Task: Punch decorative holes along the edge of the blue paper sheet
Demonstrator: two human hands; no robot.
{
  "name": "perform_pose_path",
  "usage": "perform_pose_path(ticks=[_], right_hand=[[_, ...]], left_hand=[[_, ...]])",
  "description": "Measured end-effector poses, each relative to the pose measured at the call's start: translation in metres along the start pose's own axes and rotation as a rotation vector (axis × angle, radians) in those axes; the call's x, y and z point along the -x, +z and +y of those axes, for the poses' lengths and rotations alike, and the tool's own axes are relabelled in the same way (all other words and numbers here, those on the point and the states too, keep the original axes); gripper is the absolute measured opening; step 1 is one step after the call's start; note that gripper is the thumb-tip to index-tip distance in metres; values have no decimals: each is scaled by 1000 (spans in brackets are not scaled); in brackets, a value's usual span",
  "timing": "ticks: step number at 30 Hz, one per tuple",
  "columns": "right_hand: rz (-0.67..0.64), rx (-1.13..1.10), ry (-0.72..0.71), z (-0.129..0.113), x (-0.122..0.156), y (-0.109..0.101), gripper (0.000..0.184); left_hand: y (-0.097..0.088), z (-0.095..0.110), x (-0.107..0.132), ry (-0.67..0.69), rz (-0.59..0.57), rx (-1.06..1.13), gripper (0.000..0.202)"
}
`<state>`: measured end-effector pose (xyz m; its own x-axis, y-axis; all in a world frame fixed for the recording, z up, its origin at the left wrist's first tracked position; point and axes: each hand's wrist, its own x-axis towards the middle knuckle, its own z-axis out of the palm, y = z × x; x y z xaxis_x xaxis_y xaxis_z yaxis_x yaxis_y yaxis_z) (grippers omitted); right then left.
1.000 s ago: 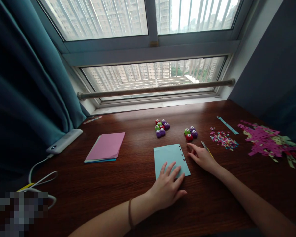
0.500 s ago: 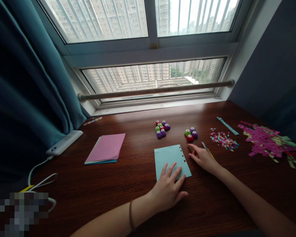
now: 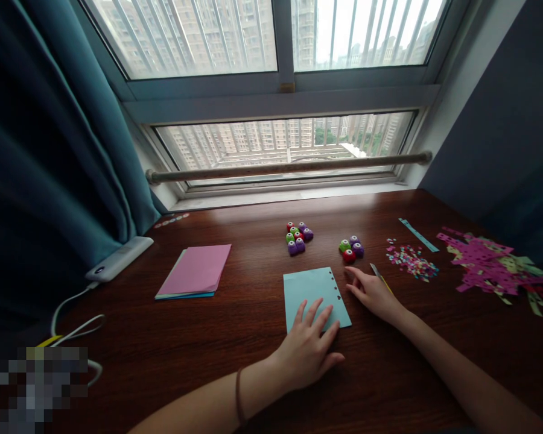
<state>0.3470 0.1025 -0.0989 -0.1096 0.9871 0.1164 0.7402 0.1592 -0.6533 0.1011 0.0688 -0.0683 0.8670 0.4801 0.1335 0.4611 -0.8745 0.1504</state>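
A light blue sheet of paper (image 3: 310, 289) lies on the wooden table, with several small dark cut-outs along its right edge. My left hand (image 3: 308, 346) rests flat on the paper's lower part, fingers spread, hiding that corner. To the right of the sheet, my right hand (image 3: 373, 294) lies on the table with its fingers slightly bent and apart, holding nothing visible. Just behind it is a thin cutter with a yellow handle (image 3: 381, 278), partly covered by the hand. Small red, green and purple pieces that look like paper punches (image 3: 352, 248) stand just beyond my right fingertips.
A second group of punches (image 3: 298, 237) stands further back. Tiny coloured paper bits (image 3: 411, 262), a blue strip (image 3: 419, 235) and a heap of pink and green paper scraps (image 3: 491, 262) lie right. Pink paper sheets (image 3: 196, 270) and a white power strip (image 3: 120, 259) are left.
The camera view has shifted very slightly. Both hands, the paper and the other things stay where they were.
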Motion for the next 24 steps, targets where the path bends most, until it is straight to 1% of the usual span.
perform_pose_path(ticks=[8, 18, 24], right_hand=[[8, -7, -8, 1, 1, 0, 39], [3, 16, -20, 2, 0, 0, 37], [9, 4, -21, 2, 0, 1, 39]], left_hand=[[-1, 1, 1, -3, -28, -5, 53], [-1, 1, 1, -5, -27, -9, 53], [1, 1, 2, -6, -7, -19, 51]])
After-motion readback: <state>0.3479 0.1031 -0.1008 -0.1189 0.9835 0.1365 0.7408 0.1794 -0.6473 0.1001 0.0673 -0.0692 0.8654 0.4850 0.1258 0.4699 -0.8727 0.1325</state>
